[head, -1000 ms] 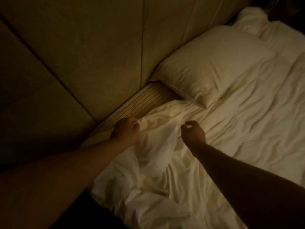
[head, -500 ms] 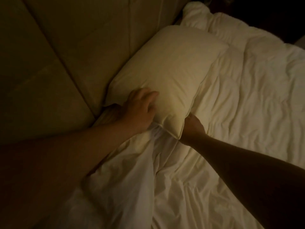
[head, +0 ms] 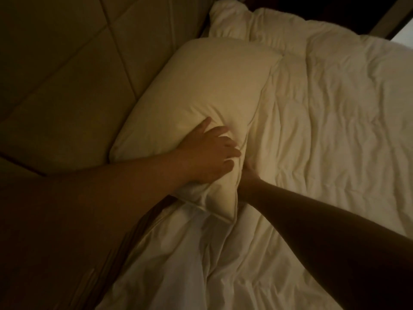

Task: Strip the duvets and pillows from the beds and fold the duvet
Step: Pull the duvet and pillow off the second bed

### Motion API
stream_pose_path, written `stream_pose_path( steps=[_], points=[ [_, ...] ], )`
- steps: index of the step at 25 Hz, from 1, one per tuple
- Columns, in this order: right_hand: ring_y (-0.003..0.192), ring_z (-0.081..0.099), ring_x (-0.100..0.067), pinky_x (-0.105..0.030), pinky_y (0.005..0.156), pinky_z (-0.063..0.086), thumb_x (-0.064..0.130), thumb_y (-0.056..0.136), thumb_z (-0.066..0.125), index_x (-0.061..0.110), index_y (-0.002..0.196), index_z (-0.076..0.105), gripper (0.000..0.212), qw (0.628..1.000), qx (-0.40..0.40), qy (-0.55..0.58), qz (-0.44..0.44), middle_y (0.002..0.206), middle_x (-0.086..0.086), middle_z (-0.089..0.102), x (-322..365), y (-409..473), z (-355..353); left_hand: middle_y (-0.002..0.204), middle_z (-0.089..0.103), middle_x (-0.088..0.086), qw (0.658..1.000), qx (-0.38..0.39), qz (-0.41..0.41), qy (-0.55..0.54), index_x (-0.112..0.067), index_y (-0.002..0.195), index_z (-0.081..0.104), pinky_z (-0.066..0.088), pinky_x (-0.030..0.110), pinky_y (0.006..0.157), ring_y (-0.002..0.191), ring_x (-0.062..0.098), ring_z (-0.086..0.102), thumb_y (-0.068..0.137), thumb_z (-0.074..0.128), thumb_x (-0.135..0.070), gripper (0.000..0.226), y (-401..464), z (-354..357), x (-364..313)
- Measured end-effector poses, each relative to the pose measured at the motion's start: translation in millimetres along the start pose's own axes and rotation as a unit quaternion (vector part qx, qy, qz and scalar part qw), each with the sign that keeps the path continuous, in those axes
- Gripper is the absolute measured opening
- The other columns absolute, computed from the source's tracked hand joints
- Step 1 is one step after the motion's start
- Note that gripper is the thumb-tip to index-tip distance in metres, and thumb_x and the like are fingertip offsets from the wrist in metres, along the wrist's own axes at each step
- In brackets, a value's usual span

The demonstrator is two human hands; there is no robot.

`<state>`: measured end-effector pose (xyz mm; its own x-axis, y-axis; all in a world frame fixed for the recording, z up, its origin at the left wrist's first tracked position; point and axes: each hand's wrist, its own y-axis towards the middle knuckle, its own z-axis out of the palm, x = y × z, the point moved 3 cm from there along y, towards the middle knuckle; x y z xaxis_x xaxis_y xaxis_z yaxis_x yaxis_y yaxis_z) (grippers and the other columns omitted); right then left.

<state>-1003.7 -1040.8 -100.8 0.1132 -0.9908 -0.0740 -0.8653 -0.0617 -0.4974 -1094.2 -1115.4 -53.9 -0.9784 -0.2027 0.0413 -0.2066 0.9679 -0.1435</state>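
Your left hand (head: pixel 210 151) is clamped on the pillow (head: pixel 201 104) lying against the headboard (head: pixel 67 74); right hand (head: pixel 248 175) grips underneath. Risk: duvet (head: pixel 324 130) beside the pillow snags and drags along.

A dim bedroom: a padded headboard (head: pixel 67 74) is filling the upper left, white duvet (head: pixel 335 130) and pillow (head: pixel 201 90) lying beside it.

Cream pillow (head: pixel 201 90), white duvet (head: pixel 335 130), plain beige panelled headboard (head: pixel 67 74).
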Motion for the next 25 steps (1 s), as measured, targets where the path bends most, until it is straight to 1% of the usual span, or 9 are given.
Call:
stream_pose_path(
  steps=[3, 9, 12, 14, 15, 17, 20, 23, 25],
  points=[
    [0.127, 0.044, -0.026, -0.05, 0.105, 0.025, 0.057, 0.085, 0.049, 0.037, 0.133, 0.05, 0.052, 0.993, 0.021, -0.07, 0.091, 0.133, 0.003, 0.054, -27, -24, 1, 0.156, 0.029, -0.013, 0.998, 0.029, -0.041, 0.031, -0.04, 0.145, 0.034, -0.002, 0.058, 0.117, 0.149, 0.02, 0.009, 0.097, 0.024, -0.052, 0.051, 5, 8, 0],
    [0.096, 0.056, -0.018, -0.033, 0.077, 0.047, 0.053, 0.083, 0.055, 0.027, 0.101, 0.066, 0.034, 0.957, -0.17, 0.051, 0.232, 0.098, 0.003, 0.06, -92, -104, -78, 0.16, 0.02, -0.008, 0.981, 0.149, -0.097, 0.073, -0.037, 0.15, 0.027, -0.013, 0.065, 0.11, 0.15, 0.029, -0.002, 0.098, 0.015, -0.051, 0.056, 8, 36, -10],
    [0.091, 0.064, -0.018, -0.035, 0.08, 0.053, 0.047, 0.077, 0.064, 0.023, 0.093, 0.072, 0.03, 0.8, -0.376, 0.29, 0.367, 0.093, 0.003, 0.069, -121, -136, -110, 0.161, 0.017, -0.004, 0.968, 0.214, -0.106, 0.071, -0.034, 0.152, 0.024, -0.017, 0.065, 0.106, 0.149, 0.032, -0.003, 0.094, 0.015, -0.053, 0.061, 7, 44, -17],
    [0.083, 0.067, -0.014, -0.034, 0.078, 0.056, 0.042, 0.074, 0.062, 0.023, 0.084, 0.073, 0.024, 0.668, -0.524, 0.416, 0.326, 0.085, 0.006, 0.071, -120, -149, -125, 0.163, 0.01, -0.006, 0.955, 0.275, -0.107, 0.027, -0.036, 0.154, 0.015, -0.008, 0.062, 0.113, 0.15, 0.028, -0.006, 0.097, 0.029, -0.051, 0.06, 7, 34, -17],
    [0.077, 0.066, -0.012, -0.03, 0.074, 0.055, 0.043, 0.074, 0.062, 0.026, 0.079, 0.071, 0.019, 0.663, -0.562, 0.415, 0.269, 0.079, 0.009, 0.069, -110, -151, -133, 0.163, 0.006, -0.006, 0.946, 0.31, -0.1, -0.002, -0.036, 0.154, 0.009, -0.005, 0.058, 0.117, 0.15, 0.024, -0.006, 0.1, 0.029, -0.048, 0.059, 7, 22, -14],
    [0.075, 0.066, -0.011, -0.024, 0.07, 0.049, 0.051, 0.076, 0.059, 0.03, 0.084, 0.071, 0.026, 0.769, -0.503, 0.358, 0.168, 0.08, 0.013, 0.066, -80, -142, -142, 0.164, 0.003, -0.003, 0.93, 0.351, -0.098, -0.05, -0.03, 0.152, -0.002, 0.004, 0.044, 0.121, 0.15, 0.019, 0.0, 0.106, 0.025, -0.037, 0.054, 14, 2, -6],
    [0.106, 0.062, -0.02, -0.025, 0.078, 0.05, 0.052, 0.088, 0.056, 0.022, 0.115, 0.066, 0.042, 0.937, -0.081, 0.307, 0.146, 0.116, -0.001, 0.065, -62, -104, -119, 0.158, 0.029, 0.002, 0.926, 0.267, -0.174, -0.201, -0.03, 0.151, 0.026, 0.026, 0.033, 0.115, 0.142, 0.019, 0.031, 0.104, 0.035, -0.038, 0.049, 29, -11, 10],
    [0.117, 0.057, -0.032, -0.015, 0.082, 0.053, 0.029, 0.098, 0.053, 0.009, 0.132, 0.055, 0.04, 0.85, 0.183, 0.467, 0.162, 0.13, -0.014, 0.058, -86, -81, -93, 0.145, 0.047, 0.002, 0.941, 0.16, -0.172, -0.245, -0.03, 0.138, 0.049, 0.037, 0.035, 0.108, 0.131, 0.021, 0.045, 0.097, 0.046, -0.036, 0.042, 40, -18, 14],
    [0.095, 0.067, -0.029, -0.036, 0.079, 0.06, 0.031, 0.097, 0.052, 0.012, 0.12, 0.062, 0.031, 0.798, 0.086, 0.533, 0.267, 0.11, -0.01, 0.067, -114, -59, -80, 0.14, 0.05, -0.002, 0.973, 0.087, -0.129, -0.172, -0.032, 0.136, 0.051, 0.038, 0.035, 0.105, 0.129, 0.02, 0.042, 0.095, 0.046, -0.035, 0.041, 48, -22, 15]
  ],
)
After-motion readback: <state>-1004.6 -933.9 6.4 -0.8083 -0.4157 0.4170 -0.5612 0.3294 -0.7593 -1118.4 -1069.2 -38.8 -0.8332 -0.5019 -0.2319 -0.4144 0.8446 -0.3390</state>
